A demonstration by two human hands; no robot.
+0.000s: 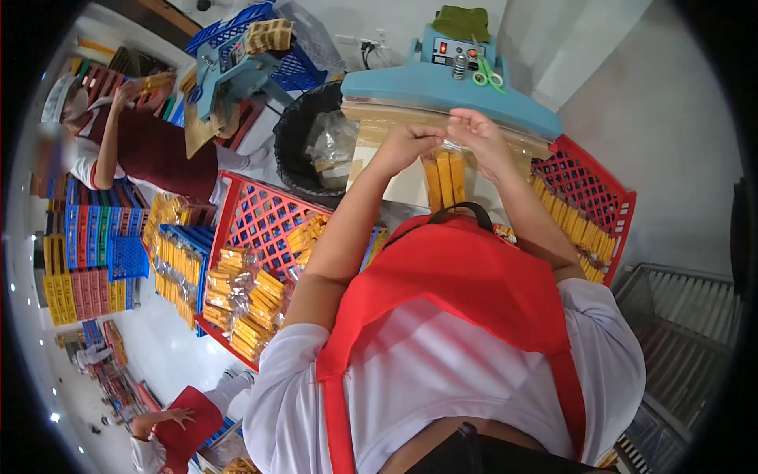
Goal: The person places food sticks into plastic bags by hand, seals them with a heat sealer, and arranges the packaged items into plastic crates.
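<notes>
A clear plastic bag of yellow-orange sticks hangs upright in front of me, with its top edge between my hands. My left hand is closed in a pinch on the left side of the bag's top. My right hand pinches the right side of the top, its upper fingers partly stretched out. Just beyond both hands stands a blue heat sealer with a long bar. Green-handled scissors and a folded green cloth lie on the sealer.
Red crates with bagged sticks stand at right and left. A black-lined bin holds plastic scraps. At left, a co-worker in a maroon apron works by another sealer. Another person is lower left. A metal rack stands at right.
</notes>
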